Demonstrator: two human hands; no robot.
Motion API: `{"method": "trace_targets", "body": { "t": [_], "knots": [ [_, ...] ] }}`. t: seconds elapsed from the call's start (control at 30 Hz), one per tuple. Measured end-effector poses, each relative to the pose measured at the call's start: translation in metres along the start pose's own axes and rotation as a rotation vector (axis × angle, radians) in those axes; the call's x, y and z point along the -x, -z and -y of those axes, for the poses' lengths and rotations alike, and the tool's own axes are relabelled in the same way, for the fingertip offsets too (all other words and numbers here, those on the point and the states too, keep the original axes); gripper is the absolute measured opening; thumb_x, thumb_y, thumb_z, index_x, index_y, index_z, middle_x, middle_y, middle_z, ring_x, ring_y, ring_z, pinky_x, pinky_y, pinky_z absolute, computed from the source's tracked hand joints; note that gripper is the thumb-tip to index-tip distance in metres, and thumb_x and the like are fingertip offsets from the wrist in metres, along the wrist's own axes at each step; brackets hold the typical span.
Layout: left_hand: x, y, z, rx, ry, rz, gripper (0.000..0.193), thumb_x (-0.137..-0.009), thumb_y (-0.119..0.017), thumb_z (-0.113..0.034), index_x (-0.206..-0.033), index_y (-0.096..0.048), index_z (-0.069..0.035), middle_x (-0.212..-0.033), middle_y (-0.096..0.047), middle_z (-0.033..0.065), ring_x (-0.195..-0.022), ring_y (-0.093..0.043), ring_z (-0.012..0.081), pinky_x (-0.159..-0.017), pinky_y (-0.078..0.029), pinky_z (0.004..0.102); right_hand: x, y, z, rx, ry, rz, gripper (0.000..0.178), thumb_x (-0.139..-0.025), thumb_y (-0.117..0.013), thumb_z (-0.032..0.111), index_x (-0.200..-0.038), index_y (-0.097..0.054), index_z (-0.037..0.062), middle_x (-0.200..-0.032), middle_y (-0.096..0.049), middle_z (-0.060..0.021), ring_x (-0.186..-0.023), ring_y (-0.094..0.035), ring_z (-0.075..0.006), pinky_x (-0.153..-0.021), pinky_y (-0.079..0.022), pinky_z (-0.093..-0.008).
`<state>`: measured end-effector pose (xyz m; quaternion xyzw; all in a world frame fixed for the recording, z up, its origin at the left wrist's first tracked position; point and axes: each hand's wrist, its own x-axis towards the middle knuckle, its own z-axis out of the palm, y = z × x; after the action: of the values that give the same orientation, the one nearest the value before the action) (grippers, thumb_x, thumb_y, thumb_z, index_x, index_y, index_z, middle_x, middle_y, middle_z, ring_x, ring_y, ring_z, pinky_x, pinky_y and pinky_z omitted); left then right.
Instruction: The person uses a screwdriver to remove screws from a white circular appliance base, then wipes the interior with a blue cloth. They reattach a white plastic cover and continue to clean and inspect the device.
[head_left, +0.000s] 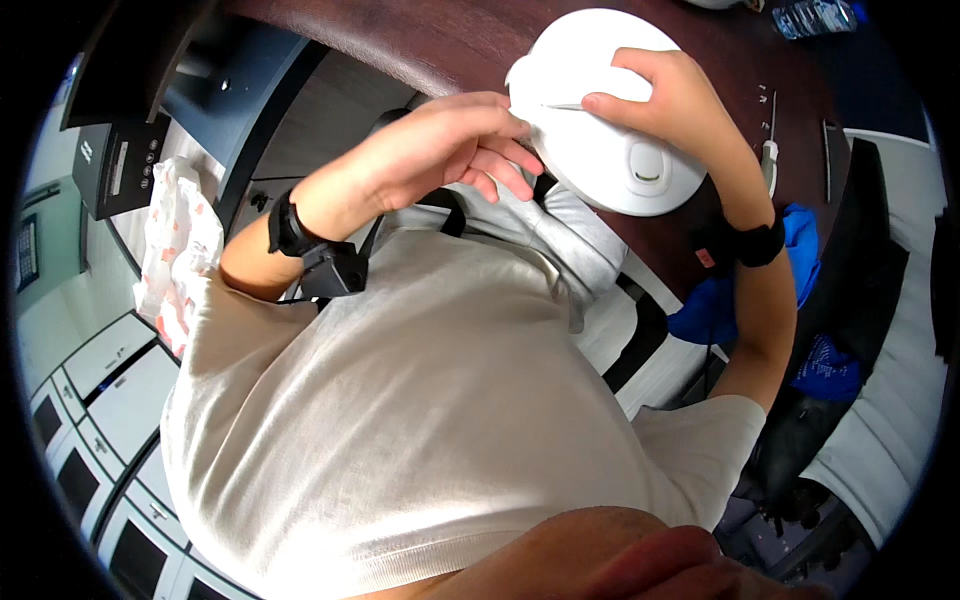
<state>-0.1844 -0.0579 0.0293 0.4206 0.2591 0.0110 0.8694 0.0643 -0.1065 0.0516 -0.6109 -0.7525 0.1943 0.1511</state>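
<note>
A white disc-shaped device rests at the near edge of a dark reddish-brown table. On its top is a small raised oval part. My right hand lies over its upper right side, thumb and index finger curved around a white part of it; the other fingers are hidden. A thin grey pointed edge shows at the thumb tip, and I cannot tell whether it is a separate piece. My left hand hangs at the device's left edge, fingers loosely bent and apart, holding nothing. Whether its fingertips touch the rim is unclear.
Right of the device lie a screwdriver, several small screws and a thin dark bar. A clear bottle lies at the far right. Blue cloth is beside my right forearm. A plastic bag and a black box are at left.
</note>
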Motion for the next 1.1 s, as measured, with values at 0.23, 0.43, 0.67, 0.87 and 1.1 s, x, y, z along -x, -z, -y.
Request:
{"method": "trace_targets", "body": {
  "t": [0.23,0.43,0.67,0.87,1.1],
  "knots": [
    [-0.003,0.000,-0.036,-0.366,-0.295,-0.050,0.031,-0.086,-0.059,-0.023,-0.106,-0.050,-0.002,-0.087,-0.059,0.0035,-0.076,-0.057,0.0087,-0.059,-0.048,0.0202,0.009,0.018,0.013,-0.213,-0.040,-0.121,0.036,-0.071,-0.071,0.036,-0.076,-0.061,0.0018,-0.065,-0.061,-0.0103,-0.059,-0.060,-0.0158,-0.056,-0.046,-0.0280],
    [-0.011,-0.031,-0.065,-0.617,-0.742,-0.137,0.028,-0.079,-0.069,-0.010,-0.098,-0.049,-0.004,-0.089,-0.053,-0.0006,-0.083,-0.050,0.0052,-0.074,-0.042,0.0202,0.024,0.028,0.013,-0.414,0.028,-0.329,0.036,-0.074,-0.071,0.035,-0.078,-0.059,0.0011,-0.066,-0.059,-0.0034,-0.061,-0.055,-0.0094,-0.055,-0.044,-0.0247],
    [-0.031,-0.054,-0.099,-0.696,-0.913,-0.018,0.030,-0.076,-0.069,-0.004,-0.093,-0.045,-0.004,-0.096,-0.051,0.0026,-0.091,-0.048,0.0073,-0.080,-0.039,0.0216,0.037,0.039,0.021,-0.406,0.064,-0.425,0.030,-0.075,-0.069,0.025,-0.087,-0.058,-0.0013,-0.071,-0.061,-0.0100,-0.064,-0.061,-0.0146,-0.058,-0.047,-0.0277],
    [-0.046,-0.079,-0.128,-0.785,-0.973,0.083,0.030,-0.075,-0.069,-0.003,-0.090,-0.043,-0.006,-0.100,-0.051,0.0061,-0.093,-0.047,0.0100,-0.082,-0.038,0.0220,0.041,0.049,0.019,-0.536,0.083,-0.471,0.035,-0.077,-0.063,0.026,-0.094,-0.058,-0.0029,-0.078,-0.064,-0.0129,-0.072,-0.064,-0.0203,-0.066,-0.049,-0.0313],
    [-0.065,-0.094,-0.140,-0.811,-0.938,0.094,0.034,-0.072,-0.072,-0.002,-0.086,-0.042,-0.008,-0.096,-0.053,0.0038,-0.088,-0.049,0.0077,-0.077,-0.039,0.0198,0.048,0.062,0.009,-0.402,0.128,-0.561,0.034,-0.079,-0.065,0.027,-0.094,-0.059,-0.0028,-0.080,-0.063,-0.0191,-0.075,-0.064,-0.0311,-0.066,-0.049,-0.0341]
  ]
}}
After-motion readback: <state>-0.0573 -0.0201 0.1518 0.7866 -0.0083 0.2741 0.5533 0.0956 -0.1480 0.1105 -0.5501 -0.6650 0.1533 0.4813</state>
